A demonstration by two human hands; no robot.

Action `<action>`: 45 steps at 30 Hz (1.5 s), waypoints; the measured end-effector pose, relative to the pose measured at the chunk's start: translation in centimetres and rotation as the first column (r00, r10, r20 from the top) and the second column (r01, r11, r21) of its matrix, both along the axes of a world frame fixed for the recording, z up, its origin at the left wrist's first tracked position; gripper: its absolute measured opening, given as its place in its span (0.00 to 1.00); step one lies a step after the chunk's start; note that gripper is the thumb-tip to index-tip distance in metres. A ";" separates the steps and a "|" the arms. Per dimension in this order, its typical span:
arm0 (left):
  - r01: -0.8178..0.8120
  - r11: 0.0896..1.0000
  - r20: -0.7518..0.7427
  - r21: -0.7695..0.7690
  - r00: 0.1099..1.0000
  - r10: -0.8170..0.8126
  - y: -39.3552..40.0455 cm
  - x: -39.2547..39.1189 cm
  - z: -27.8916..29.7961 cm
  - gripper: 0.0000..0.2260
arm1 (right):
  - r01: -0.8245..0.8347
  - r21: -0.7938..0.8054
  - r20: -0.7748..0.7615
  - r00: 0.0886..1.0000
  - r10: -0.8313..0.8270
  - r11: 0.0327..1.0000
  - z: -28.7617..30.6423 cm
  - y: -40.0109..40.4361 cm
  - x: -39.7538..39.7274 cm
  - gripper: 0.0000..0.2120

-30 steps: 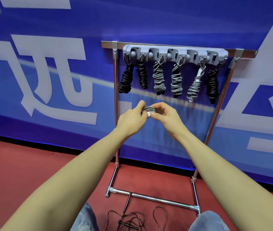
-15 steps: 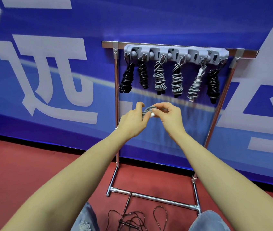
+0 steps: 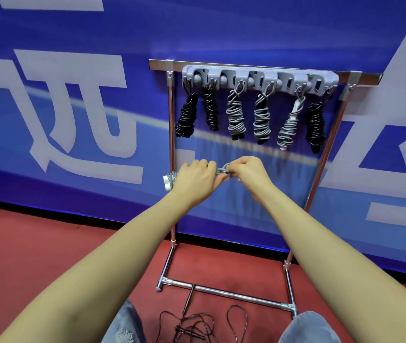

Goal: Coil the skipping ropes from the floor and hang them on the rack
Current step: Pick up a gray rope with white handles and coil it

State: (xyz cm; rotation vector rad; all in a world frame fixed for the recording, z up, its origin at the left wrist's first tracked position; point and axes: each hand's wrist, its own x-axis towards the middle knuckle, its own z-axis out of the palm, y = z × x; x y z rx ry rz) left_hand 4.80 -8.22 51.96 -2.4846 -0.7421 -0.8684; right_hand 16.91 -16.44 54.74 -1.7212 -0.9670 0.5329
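A coiled grey skipping rope (image 3: 222, 170) with white handles lies sideways between my hands, in front of the rack and below the hung ropes. My left hand (image 3: 195, 179) grips the bundle; the white handle ends stick out past it on the left. My right hand (image 3: 249, 172) pinches a grey loop at the bundle's right end. The chrome rack (image 3: 320, 160) carries a grey hook bar (image 3: 258, 79) with several coiled ropes, black and grey, hanging from it. A loose black skipping rope (image 3: 198, 323) lies tangled on the floor at the rack's foot.
A blue banner wall (image 3: 73, 95) with large white characters stands right behind the rack. The floor (image 3: 36, 256) is red. My knees in jeans (image 3: 306, 328) show at the bottom edge, on either side of the loose rope.
The bundle has turned sideways, and its white handle ends now stick out to the left of my left hand. My right hand has drawn a grey loop out at the right end.
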 end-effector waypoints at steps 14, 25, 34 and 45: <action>0.074 0.735 0.130 -0.674 0.991 0.019 -2.1 1.0 0.8 0.11 | 0.014 0.202 0.748 0.644 -0.163 0.979 0.0 -0.8 -1.7 0.08; 0.064 0.832 0.121 -0.550 0.993 0.003 -3.1 0.9 0.1 0.15 | 0.149 0.234 0.645 0.716 -0.268 0.961 0.2 -0.6 -1.3 0.09; 0.070 0.848 0.111 -0.525 0.994 -0.013 -3.2 1.7 0.4 0.18 | 0.270 0.223 0.352 0.874 -0.335 0.937 0.7 -0.1 -0.1 0.08; -0.004 0.889 0.062 -0.457 0.997 0.037 -3.2 2.0 0.6 0.16 | 0.292 0.316 0.180 0.916 -0.359 0.903 0.6 0.7 0.1 0.11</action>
